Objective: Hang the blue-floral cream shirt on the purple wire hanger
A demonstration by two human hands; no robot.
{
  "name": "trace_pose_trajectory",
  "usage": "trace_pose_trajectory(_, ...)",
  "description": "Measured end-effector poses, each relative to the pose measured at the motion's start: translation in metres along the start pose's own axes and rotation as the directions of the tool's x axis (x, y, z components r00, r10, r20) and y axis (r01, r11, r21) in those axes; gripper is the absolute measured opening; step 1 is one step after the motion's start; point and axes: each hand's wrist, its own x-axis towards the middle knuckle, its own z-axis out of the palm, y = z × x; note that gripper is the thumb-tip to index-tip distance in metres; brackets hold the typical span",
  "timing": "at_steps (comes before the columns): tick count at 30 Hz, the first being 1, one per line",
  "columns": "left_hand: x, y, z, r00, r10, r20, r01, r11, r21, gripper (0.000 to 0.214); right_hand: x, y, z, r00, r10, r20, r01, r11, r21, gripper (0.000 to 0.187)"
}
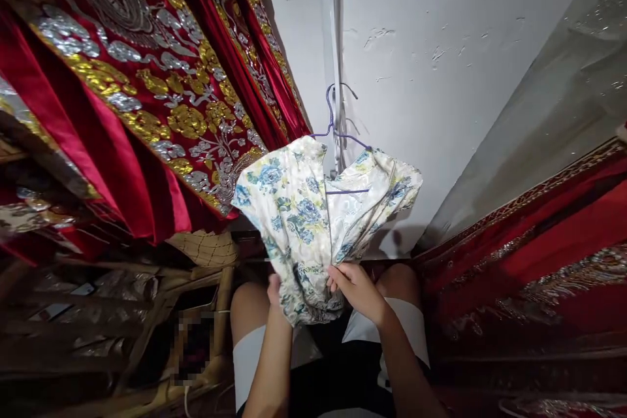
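Note:
A cream garment with blue flowers hangs on a purple wire hanger in front of me. My right hand is closed on the bunched lower part of the garment. My left hand is behind the cloth's left side, with only the thumb and part of the palm showing, gripping the fabric. Below them are my knees in white shorts.
Red robes with gold and silver embroidery hang at the left. More red embroidered cloth lies at the right. A white wall rises straight ahead. Wooden furniture stands at the lower left.

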Motion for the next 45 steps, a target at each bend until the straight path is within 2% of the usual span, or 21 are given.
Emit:
trace_pose_trajectory(4, 0.012, 0.0, -0.014, 0.99, -0.036, -0.139, 0.036, 0.999, 0.0, 0.059, 0.008, 0.003, 0.015, 0.995, 0.033, -0.098, -0.026, 0.997, 0.073, 0.053)
trace_pose_trajectory(6, 0.018, -0.007, -0.016, 0.947, 0.127, -0.296, -0.093, 0.988, 0.123, 0.054, 0.01, 0.006, 0.015, 0.989, 0.051, -0.138, -0.035, 0.993, 0.116, 0.055)
trace_pose_trajectory(8, 0.021, -0.02, -0.012, 0.795, 0.417, -0.44, -0.292, 0.899, 0.325, 0.05, 0.012, 0.009, 0.013, 0.982, 0.061, -0.18, -0.032, 0.986, 0.161, 0.058)
trace_pose_trajectory(9, 0.021, -0.027, -0.008, 0.697, 0.551, -0.458, -0.367, 0.824, 0.432, 0.049, 0.013, 0.01, 0.012, 0.978, 0.071, -0.198, -0.034, 0.983, 0.182, 0.058)
trace_pose_trajectory(10, 0.021, -0.034, -0.002, 0.632, 0.65, -0.421, -0.417, 0.744, 0.522, 0.046, 0.013, 0.011, 0.012, 0.975, 0.084, -0.208, -0.041, 0.978, 0.203, 0.058)
trace_pose_trajectory(11, 0.02, -0.04, 0.004, 0.624, 0.707, -0.332, -0.451, 0.673, 0.586, 0.042, 0.013, 0.011, 0.012, 0.975, 0.096, -0.198, -0.051, 0.973, 0.223, 0.057)
trace_pose_trajectory(13, 0.016, -0.049, 0.017, 0.724, 0.686, -0.067, -0.506, 0.595, 0.625, 0.032, 0.011, 0.01, 0.012, 0.983, 0.123, -0.134, -0.085, 0.961, 0.262, 0.053)
trace_pose_trajectory(15, 0.014, -0.054, 0.03, 0.792, 0.598, 0.122, -0.543, 0.6, 0.588, 0.02, 0.009, 0.006, 0.012, 0.986, 0.162, -0.047, -0.14, 0.941, 0.309, 0.05)
trace_pose_trajectory(17, 0.013, -0.056, 0.042, 0.796, 0.586, 0.154, -0.557, 0.609, 0.565, 0.01, 0.01, -0.003, 0.005, 0.98, 0.198, -0.001, -0.186, 0.922, 0.341, 0.048)
trace_pose_trajectory(19, 0.013, -0.059, 0.051, 0.792, 0.591, 0.154, -0.56, 0.604, 0.567, 0.014, 0.019, -0.022, -0.011, 0.98, 0.196, -0.047, -0.167, 0.918, 0.359, 0.046)
trace_pose_trajectory(22, 0.015, -0.069, 0.062, 0.805, 0.556, 0.209, -0.562, 0.6, 0.57, 0.018, 0.049, -0.074, -0.045, 0.964, 0.108, -0.241, -0.021, 0.941, 0.338, 0.04)
trace_pose_trajectory(27, 0.028, -0.077, 0.074, 0.81, 0.472, 0.347, -0.582, 0.577, 0.573, 0.016, 0.1, -0.16, -0.079, 0.93, -0.084, -0.359, 0.194, 0.939, 0.283, 0.031)
trace_pose_trajectory(30, 0.041, -0.045, 0.072, 0.799, 0.283, 0.53, -0.586, 0.564, 0.582, 0.014, 0.106, -0.168, -0.078, 0.928, -0.154, -0.341, 0.259, 0.922, 0.289, 0.035)
trace_pose_trajectory(32, 0.05, -0.003, 0.07, 0.74, 0.196, 0.643, -0.623, 0.561, 0.546, 0.01, 0.102, -0.16, -0.075, 0.935, -0.176, -0.308, 0.271, 0.915, 0.299, 0.039)
trace_pose_trajectory(35, 0.065, 0.075, 0.076, 0.744, 0.479, 0.466, -0.668, 0.544, 0.508, 0.027, 0.095, -0.147, -0.071, 0.946, -0.191, -0.262, 0.267, 0.917, 0.295, 0.044)
trace_pose_trajectory(37, 0.077, 0.119, 0.087, 0.653, 0.662, 0.369, -0.737, 0.443, 0.51, 0.033, 0.093, -0.144, -0.07, 0.945, -0.214, -0.249, 0.281, 0.92, 0.275, 0.044)
trace_pose_trajectory(38, 0.083, 0.136, 0.094, 0.598, 0.693, 0.404, -0.775, 0.37, 0.512, 0.031, 0.094, -0.144, -0.07, 0.942, -0.229, -0.247, 0.293, 0.919, 0.266, 0.044)
trace_pose_trajectory(40, 0.092, 0.157, 0.107, 0.527, 0.673, 0.519, -0.817, 0.232, 0.529, 0.02, 0.097, -0.143, -0.07, 0.933, -0.259, -0.249, 0.321, 0.912, 0.254, 0.043)
trace_pose_trajectory(42, 0.098, 0.166, 0.115, 0.488, 0.646, 0.587, -0.832, 0.141, 0.536, 0.015, 0.102, -0.136, -0.071, 0.925, -0.275, -0.261, 0.336, 0.914, 0.227, 0.042)
trace_pose_trajectory(44, 0.103, 0.169, 0.112, 0.47, 0.704, 0.533, -0.828, 0.142, 0.542, 0.014, 0.106, -0.121, -0.071, 0.923, -0.253, -0.289, 0.309, 0.936, 0.167, 0.04)
trace_pose_trajectory(45, 0.106, 0.171, 0.105, 0.473, 0.758, 0.449, -0.82, 0.193, 0.539, 0.013, 0.107, -0.111, -0.07, 0.925, -0.229, -0.304, 0.278, 0.951, 0.131, 0.038)
